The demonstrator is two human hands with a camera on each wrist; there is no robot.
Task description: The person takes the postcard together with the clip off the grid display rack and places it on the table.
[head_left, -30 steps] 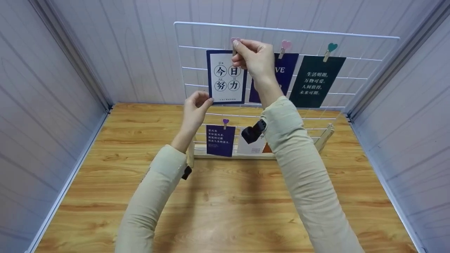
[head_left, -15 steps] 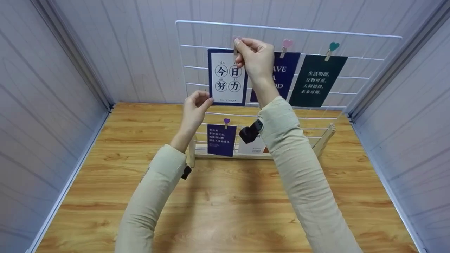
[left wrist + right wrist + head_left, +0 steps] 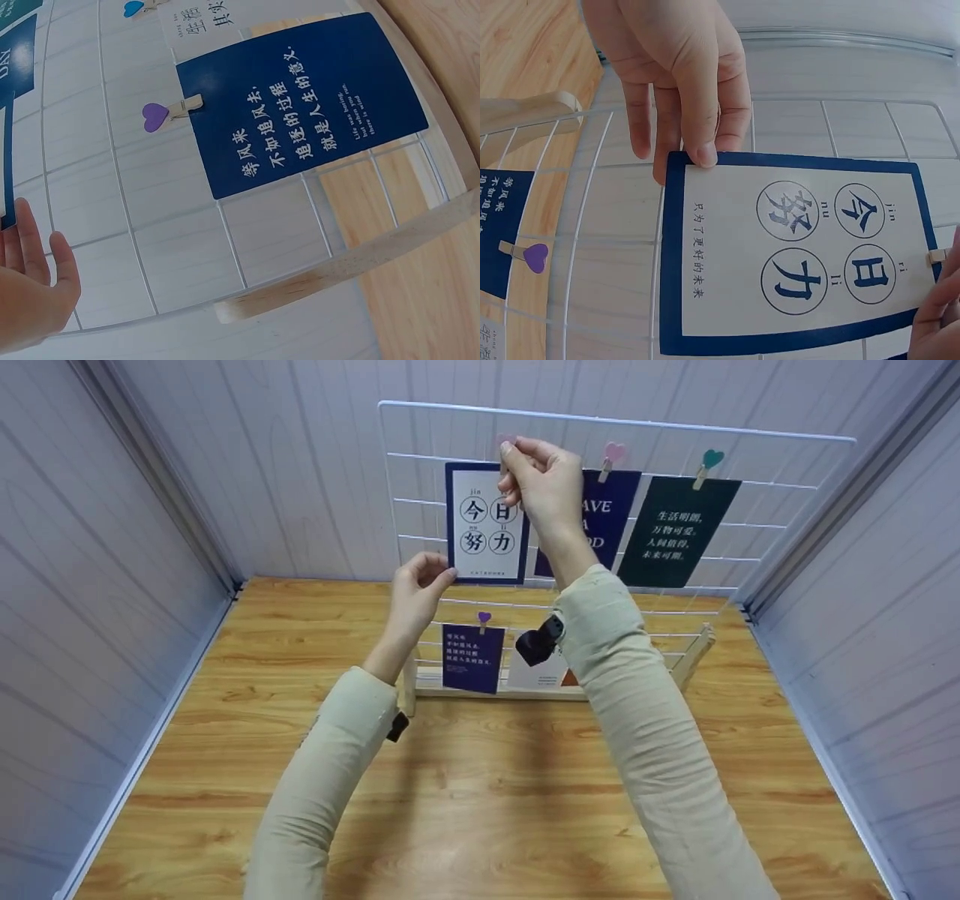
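A white postcard with a dark blue border and large Chinese characters lies against the upper left of a white wire grid rack. My left hand pinches its lower left corner between thumb and fingers. At the card's top edge, my right hand pinches a small wooden clothespin with a pale pink heart, mostly hidden behind the fingers in the head view. The clothespin's tip sits over the card's edge in the right wrist view.
Beside the right hand, a purple-blue card and a dark green card hang from heart clothespins. Below hang a navy card and a white card, partly covered by the right wrist camera. The rack's wooden feet stand on the wooden table.
Both hands keep their holds on the postcard and clothespin. The rack and cards appear shifted very slightly up and right in view.
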